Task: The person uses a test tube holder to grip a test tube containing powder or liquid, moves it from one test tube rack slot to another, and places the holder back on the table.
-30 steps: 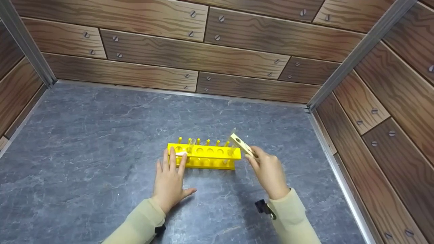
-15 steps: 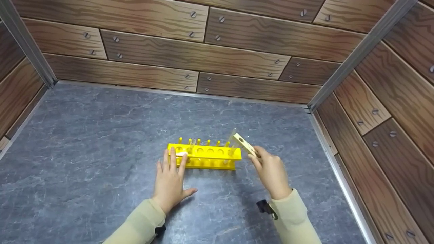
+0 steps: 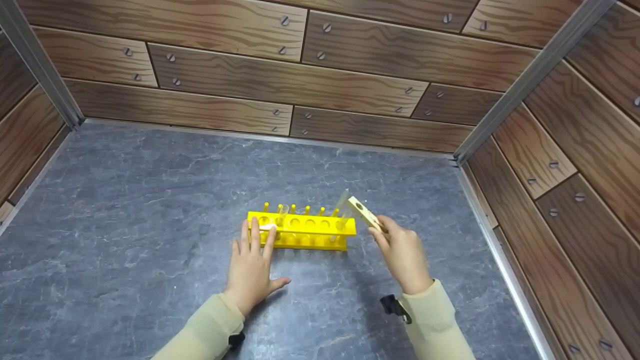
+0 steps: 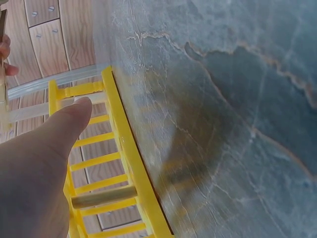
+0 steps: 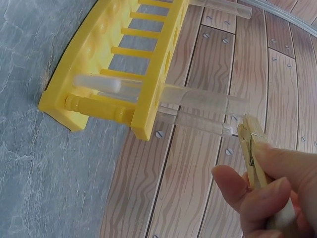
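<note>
My left hand (image 3: 251,276) lies with fingers spread, its fingertips resting on the left end of a yellow test tube rack (image 3: 310,228). My right hand (image 3: 403,259) pinches a wooden test tube clamp (image 3: 366,214) at the rack's right end. In the right wrist view, the clamp (image 5: 252,153) has its tip near the mouth of a clear test tube (image 5: 203,98) standing in the end hole. White matter (image 5: 99,83) shows low in that tube. A second clear tube (image 5: 195,121) runs beside it; how it is supported is unclear. Another test tube (image 3: 284,212) stands near my left fingers.
A row of yellow pegs (image 3: 307,210) rises along the rack's back. The grey marbled tabletop (image 3: 150,200) is bounded by wood-patterned walls (image 3: 225,65) at the back and sides, with metal edging (image 3: 500,270) on the right.
My right hand has shifted slightly to the right, drawing the clamp's tip away from over the end tube. My left hand and the rack stay nearly still.
</note>
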`<state>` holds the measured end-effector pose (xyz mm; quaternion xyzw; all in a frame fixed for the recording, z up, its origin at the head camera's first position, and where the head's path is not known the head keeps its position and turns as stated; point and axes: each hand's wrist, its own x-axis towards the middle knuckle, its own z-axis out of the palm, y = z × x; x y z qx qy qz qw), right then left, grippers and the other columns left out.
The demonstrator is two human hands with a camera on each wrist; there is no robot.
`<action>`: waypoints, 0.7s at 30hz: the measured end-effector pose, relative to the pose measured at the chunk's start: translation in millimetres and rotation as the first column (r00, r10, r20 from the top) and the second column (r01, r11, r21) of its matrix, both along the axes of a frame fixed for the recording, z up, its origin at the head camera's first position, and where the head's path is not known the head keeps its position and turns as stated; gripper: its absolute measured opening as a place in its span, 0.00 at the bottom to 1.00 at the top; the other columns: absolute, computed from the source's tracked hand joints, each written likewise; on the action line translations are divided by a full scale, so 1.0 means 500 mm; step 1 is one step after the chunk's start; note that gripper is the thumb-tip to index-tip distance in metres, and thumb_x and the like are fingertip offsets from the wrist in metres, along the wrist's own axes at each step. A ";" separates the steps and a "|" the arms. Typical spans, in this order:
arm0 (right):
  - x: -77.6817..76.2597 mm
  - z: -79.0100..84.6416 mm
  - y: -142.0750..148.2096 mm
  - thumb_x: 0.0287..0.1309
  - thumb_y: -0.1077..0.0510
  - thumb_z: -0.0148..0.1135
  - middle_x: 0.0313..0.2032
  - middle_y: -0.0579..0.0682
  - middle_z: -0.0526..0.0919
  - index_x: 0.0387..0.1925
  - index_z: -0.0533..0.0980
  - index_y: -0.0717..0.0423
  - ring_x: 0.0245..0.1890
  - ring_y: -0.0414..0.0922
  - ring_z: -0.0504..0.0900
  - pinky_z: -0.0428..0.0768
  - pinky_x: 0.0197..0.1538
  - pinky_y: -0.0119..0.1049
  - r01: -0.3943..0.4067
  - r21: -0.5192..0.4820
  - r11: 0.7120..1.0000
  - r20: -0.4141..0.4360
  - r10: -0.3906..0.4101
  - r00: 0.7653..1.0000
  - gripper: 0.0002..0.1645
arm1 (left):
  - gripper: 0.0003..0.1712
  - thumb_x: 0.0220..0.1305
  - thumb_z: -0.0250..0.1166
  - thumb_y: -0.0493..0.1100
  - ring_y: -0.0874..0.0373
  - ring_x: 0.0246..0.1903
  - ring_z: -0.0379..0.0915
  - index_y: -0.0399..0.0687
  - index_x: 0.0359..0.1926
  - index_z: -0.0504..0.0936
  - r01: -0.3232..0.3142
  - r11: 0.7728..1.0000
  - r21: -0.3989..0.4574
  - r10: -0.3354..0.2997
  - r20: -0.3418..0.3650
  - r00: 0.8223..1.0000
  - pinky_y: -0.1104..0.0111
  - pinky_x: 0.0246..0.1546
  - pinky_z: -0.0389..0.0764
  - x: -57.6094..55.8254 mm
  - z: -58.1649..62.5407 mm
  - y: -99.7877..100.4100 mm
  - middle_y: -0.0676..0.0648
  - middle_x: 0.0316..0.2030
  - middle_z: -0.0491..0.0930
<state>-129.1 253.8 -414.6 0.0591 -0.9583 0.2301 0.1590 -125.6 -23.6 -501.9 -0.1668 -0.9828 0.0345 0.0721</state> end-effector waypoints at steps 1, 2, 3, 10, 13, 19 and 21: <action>0.000 0.000 0.001 0.59 0.56 0.61 0.30 0.53 0.84 0.50 0.77 0.61 0.13 0.38 0.69 0.69 0.17 0.32 0.002 0.001 1.000 -0.001 -0.002 1.000 0.19 | 0.65 0.42 0.51 0.83 0.32 0.67 0.41 0.46 0.72 0.50 -0.001 1.000 -0.004 0.001 0.002 1.000 0.45 0.57 0.64 0.000 0.000 0.000 0.27 0.68 0.44; 0.000 -0.001 0.002 0.59 0.56 0.61 0.29 0.53 0.84 0.50 0.77 0.60 0.13 0.37 0.68 0.69 0.17 0.32 0.004 0.002 1.000 -0.003 -0.004 1.000 0.19 | 0.65 0.42 0.51 0.83 0.32 0.67 0.41 0.46 0.72 0.50 -0.002 1.000 -0.005 0.002 0.004 1.000 0.45 0.57 0.64 0.000 0.000 0.000 0.27 0.68 0.44; -0.001 -0.001 0.003 0.59 0.56 0.61 0.29 0.53 0.84 0.49 0.77 0.60 0.13 0.37 0.68 0.69 0.17 0.32 0.005 0.003 1.000 -0.004 -0.005 1.000 0.18 | 0.65 0.42 0.51 0.83 0.32 0.67 0.40 0.46 0.72 0.50 -0.004 1.000 -0.006 0.004 0.007 1.000 0.45 0.57 0.64 0.000 0.000 0.000 0.27 0.68 0.44; 0.000 -0.006 0.010 0.58 0.57 0.62 0.29 0.54 0.84 0.49 0.77 0.62 0.15 0.39 0.73 0.72 0.19 0.34 0.014 0.003 1.000 -0.010 -0.014 1.000 0.18 | 0.65 0.43 0.50 0.83 0.32 0.67 0.39 0.46 0.72 0.49 -0.013 1.000 -0.010 0.013 0.027 1.000 0.44 0.56 0.64 0.000 0.002 0.000 0.27 0.68 0.42; 0.002 -0.009 0.013 0.58 0.56 0.62 0.30 0.55 0.84 0.48 0.77 0.61 0.16 0.39 0.74 0.73 0.20 0.35 0.025 -0.002 1.000 -0.007 -0.025 1.000 0.18 | 0.65 0.43 0.50 0.83 0.32 0.67 0.39 0.46 0.72 0.49 -0.016 1.000 -0.014 0.016 0.030 0.999 0.44 0.56 0.64 0.000 0.003 0.000 0.27 0.68 0.42; 0.004 -0.014 0.018 0.58 0.56 0.62 0.29 0.55 0.84 0.48 0.78 0.62 0.14 0.40 0.70 0.72 0.19 0.35 0.033 -0.007 0.999 0.001 -0.033 0.999 0.18 | 0.65 0.43 0.50 0.83 0.32 0.67 0.39 0.46 0.72 0.49 -0.017 1.000 -0.012 0.017 0.040 0.999 0.44 0.56 0.64 0.000 0.005 0.001 0.27 0.68 0.42; 0.004 -0.017 0.019 0.59 0.56 0.62 0.29 0.55 0.84 0.48 0.78 0.62 0.13 0.39 0.69 0.71 0.18 0.34 0.036 -0.002 0.999 0.008 -0.036 0.999 0.18 | 0.65 0.43 0.50 0.83 0.32 0.67 0.39 0.46 0.72 0.49 -0.014 1.000 -0.011 0.015 0.037 0.999 0.44 0.56 0.65 0.000 0.005 0.001 0.27 0.68 0.42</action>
